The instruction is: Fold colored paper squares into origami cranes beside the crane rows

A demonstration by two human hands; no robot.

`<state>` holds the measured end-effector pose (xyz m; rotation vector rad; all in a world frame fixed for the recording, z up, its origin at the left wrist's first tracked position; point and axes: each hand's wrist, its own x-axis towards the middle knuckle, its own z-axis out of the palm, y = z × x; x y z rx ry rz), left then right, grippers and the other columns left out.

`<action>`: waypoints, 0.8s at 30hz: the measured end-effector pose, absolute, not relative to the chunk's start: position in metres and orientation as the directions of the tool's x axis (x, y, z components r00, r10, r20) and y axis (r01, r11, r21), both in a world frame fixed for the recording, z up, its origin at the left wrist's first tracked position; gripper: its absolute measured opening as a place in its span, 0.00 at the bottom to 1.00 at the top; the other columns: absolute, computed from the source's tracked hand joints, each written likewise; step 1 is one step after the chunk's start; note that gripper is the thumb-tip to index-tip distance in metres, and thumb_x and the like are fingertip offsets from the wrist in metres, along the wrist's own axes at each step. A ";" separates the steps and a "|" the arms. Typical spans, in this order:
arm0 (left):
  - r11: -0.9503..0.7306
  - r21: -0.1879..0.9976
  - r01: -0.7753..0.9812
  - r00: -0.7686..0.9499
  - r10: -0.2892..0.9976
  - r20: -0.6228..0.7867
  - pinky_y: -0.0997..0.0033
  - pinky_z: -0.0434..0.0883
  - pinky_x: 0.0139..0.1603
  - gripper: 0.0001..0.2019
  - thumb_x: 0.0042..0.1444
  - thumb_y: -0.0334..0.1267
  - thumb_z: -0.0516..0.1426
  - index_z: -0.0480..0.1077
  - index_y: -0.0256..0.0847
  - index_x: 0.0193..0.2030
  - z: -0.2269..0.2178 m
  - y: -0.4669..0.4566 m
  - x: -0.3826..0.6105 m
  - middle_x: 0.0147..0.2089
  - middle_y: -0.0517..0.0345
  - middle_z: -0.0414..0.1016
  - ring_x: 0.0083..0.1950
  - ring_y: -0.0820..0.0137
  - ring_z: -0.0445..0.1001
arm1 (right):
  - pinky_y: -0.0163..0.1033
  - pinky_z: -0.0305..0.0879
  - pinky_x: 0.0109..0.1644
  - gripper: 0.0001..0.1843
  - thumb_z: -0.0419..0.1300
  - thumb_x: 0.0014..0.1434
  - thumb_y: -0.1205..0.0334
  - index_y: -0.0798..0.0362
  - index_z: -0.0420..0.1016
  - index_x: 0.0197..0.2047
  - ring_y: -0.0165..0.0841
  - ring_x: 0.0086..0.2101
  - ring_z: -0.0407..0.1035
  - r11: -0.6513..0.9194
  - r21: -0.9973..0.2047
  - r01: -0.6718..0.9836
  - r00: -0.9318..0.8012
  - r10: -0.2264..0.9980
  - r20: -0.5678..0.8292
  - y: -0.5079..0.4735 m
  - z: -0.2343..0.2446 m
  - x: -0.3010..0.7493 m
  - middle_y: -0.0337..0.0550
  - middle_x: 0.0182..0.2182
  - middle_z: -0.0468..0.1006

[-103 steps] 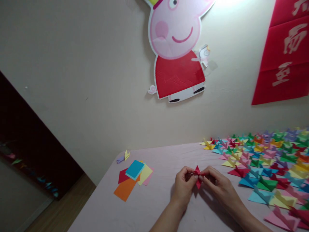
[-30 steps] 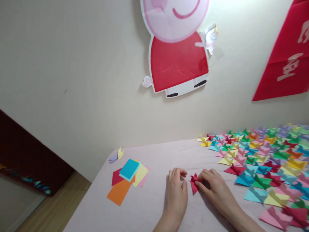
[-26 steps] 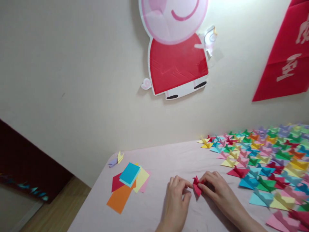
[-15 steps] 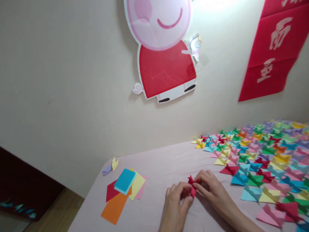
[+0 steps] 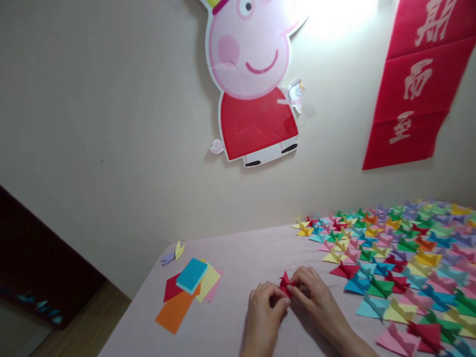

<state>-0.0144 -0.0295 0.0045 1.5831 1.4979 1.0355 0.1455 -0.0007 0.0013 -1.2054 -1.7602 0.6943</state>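
Observation:
A small red paper crane (image 5: 284, 280) is pinched between my two hands, just above the pale pink cloth (image 5: 238, 258) at the front middle. My left hand (image 5: 266, 306) closes thumb and forefinger on its lower left side. My right hand (image 5: 311, 291) grips its right side, fingers curled. The crane's pointed tip shows above the fingertips, while its lower part is mostly covered by them. To the right, many folded paper cranes (image 5: 386, 268) in mixed colours stand in rows.
Loose paper sheets lie at the left: blue (image 5: 192, 275), orange (image 5: 174, 314), red and yellow. Behind them rest a yellow folded crane (image 5: 179, 249) and a purple one (image 5: 168, 258). A wall with a pig cutout (image 5: 256, 124) and a red banner (image 5: 416, 94) rises behind.
The camera view has tilted up a little, so more of the wall shows. Both hands have shifted slightly left in the picture with the red crane still pinched between them.

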 end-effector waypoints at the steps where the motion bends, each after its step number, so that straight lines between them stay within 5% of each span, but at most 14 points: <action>1: -0.066 0.902 0.427 -0.010 0.997 0.078 0.66 0.63 0.44 0.05 0.53 0.38 0.60 0.74 0.43 0.27 0.003 -0.030 -0.013 0.34 0.56 0.75 0.41 0.61 0.68 | 0.43 0.62 0.40 0.09 0.57 0.60 0.61 0.49 0.71 0.28 0.39 0.34 0.65 0.389 -0.806 0.446 -0.162 0.921 0.355 -0.001 0.001 0.146 0.40 0.28 0.73; 8: -0.061 0.919 0.389 -0.026 0.997 0.078 0.66 0.63 0.44 0.12 0.55 0.46 0.60 0.74 0.42 0.26 0.002 -0.031 -0.009 0.33 0.55 0.75 0.41 0.62 0.69 | 0.44 0.62 0.40 0.10 0.57 0.60 0.62 0.48 0.69 0.27 0.39 0.35 0.65 0.429 -0.768 0.476 -0.183 0.902 0.390 -0.002 -0.002 0.146 0.41 0.28 0.73; 15: 0.026 0.996 0.086 0.029 0.999 -0.028 0.70 0.64 0.35 0.23 0.52 0.60 0.59 0.71 0.37 0.32 0.015 -0.010 -0.028 0.32 0.54 0.75 0.31 0.70 0.69 | 0.44 0.62 0.42 0.10 0.57 0.62 0.62 0.49 0.71 0.28 0.39 0.35 0.66 0.442 -0.770 0.460 -0.200 0.897 0.395 -0.001 -0.003 0.147 0.40 0.29 0.74; 20: 0.203 0.979 0.029 0.150 0.967 -0.205 0.75 0.56 0.26 0.23 0.44 0.54 0.65 0.73 0.35 0.38 0.019 0.013 -0.028 0.28 0.58 0.73 0.25 0.75 0.65 | 0.43 0.63 0.42 0.09 0.56 0.63 0.63 0.48 0.71 0.29 0.39 0.36 0.66 0.478 -0.773 0.418 -0.251 0.878 0.407 -0.003 -0.001 0.145 0.40 0.31 0.74; 24: 0.187 0.982 0.012 0.177 0.967 -0.186 0.74 0.57 0.28 0.18 0.42 0.48 0.66 0.74 0.35 0.33 0.013 0.023 -0.020 0.27 0.58 0.72 0.25 0.74 0.65 | 0.43 0.63 0.42 0.09 0.55 0.63 0.63 0.48 0.70 0.30 0.39 0.36 0.66 0.472 -0.779 0.414 -0.250 0.881 0.401 -0.003 -0.003 0.145 0.41 0.31 0.73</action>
